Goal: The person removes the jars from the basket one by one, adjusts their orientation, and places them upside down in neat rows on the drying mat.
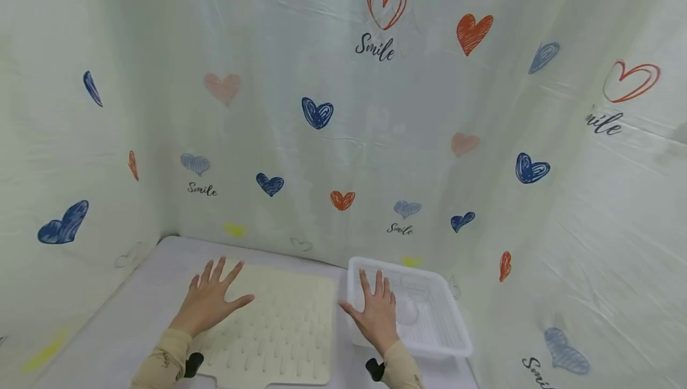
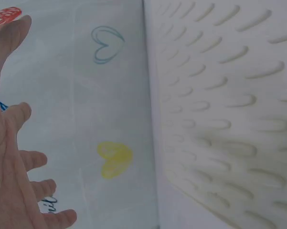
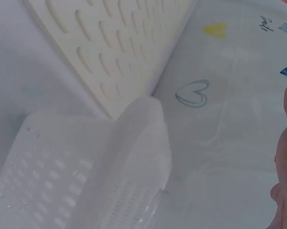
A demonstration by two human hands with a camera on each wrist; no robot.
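Observation:
My left hand (image 1: 206, 305) hangs with fingers spread over the left edge of a cream board (image 1: 292, 293) covered with rows of short raised pegs. It holds nothing; in the left wrist view the palm and fingertips (image 2: 36, 160) show bare beside the board. My right hand (image 1: 377, 320), also spread and holding nothing, is over the left side of a white plastic basket (image 1: 460, 323) with slotted walls. Inside the basket lies a clear, rounded item (image 1: 409, 310), partly hidden by that hand. In the right wrist view, the basket wall (image 3: 143, 138) stands close to the board's corner.
A white table (image 1: 145, 293) carries the board and the basket side by side. Behind and on both sides hangs a pale curtain (image 1: 370, 150) printed with hearts and the word "Smile". Dark straps (image 1: 194, 364) sit at both wrists, over beige sleeves (image 1: 163, 358).

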